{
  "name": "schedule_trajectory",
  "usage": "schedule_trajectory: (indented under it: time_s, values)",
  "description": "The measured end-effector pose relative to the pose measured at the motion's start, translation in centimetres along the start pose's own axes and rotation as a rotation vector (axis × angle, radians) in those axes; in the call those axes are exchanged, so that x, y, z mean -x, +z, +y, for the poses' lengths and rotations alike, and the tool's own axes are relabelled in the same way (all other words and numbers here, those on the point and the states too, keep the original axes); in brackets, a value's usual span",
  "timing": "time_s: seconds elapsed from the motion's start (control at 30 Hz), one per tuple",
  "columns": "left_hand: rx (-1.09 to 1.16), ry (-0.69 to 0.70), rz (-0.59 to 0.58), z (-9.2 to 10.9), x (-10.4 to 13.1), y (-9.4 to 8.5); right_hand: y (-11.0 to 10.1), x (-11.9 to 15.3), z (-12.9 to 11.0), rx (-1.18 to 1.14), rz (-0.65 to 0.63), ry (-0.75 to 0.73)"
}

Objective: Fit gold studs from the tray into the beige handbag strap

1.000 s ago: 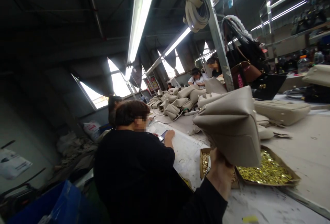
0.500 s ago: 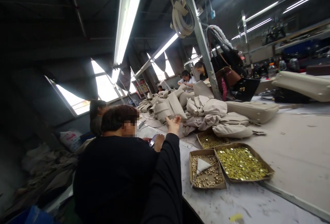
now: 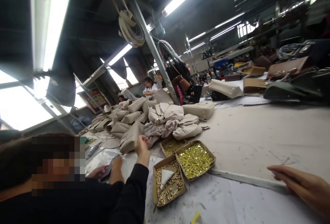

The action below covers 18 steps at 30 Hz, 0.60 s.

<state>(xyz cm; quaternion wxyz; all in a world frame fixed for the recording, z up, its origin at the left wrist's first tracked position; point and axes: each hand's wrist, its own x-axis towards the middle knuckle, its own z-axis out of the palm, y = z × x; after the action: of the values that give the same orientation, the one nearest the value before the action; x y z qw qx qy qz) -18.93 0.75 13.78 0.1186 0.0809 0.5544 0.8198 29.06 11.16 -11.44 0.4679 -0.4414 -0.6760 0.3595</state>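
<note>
My left hand point(image 3: 142, 147), in a black sleeve, hangs in the air with nothing in it, fingers loosely curled. It is just short of a heap of beige bags point(image 3: 144, 120) on the long worktable point(image 3: 257, 134). Right of it stand three shallow cardboard boxes of small metal fittings: gold ones point(image 3: 196, 155), a further one point(image 3: 171, 145), and a near one point(image 3: 168, 182) with a white paper scoop lying in it. My right hand point(image 3: 301, 186) lies at the lower right by the table's raised edge, fingers stretched out, and I see nothing held in it.
A person in black point(image 3: 64, 189) sits close at my left, holding a phone point(image 3: 110, 167). More people work at the table's far end. A slanted steel post point(image 3: 154, 52) carries coiled straps and dark bags. Brown and dark bags point(image 3: 288, 67) lie at the right.
A second ago my left hand held up a beige bag; the bag has left it and the hand is empty by the heap. The view swung right, and my right hand came into sight.
</note>
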Motion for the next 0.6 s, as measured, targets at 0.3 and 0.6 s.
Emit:
schedule_trajectory:
  time_s: [0.3, 0.6]
  values:
    - [0.058, -0.308, -0.712, -14.0, 22.2, 6.3, -0.3, 0.2, -2.6, 0.028, -0.076, 0.104]
    - [-0.282, -0.224, -0.719, -23.3, 24.8, 4.9, -0.7, 0.5, -2.5, -0.008, 0.07, 0.058]
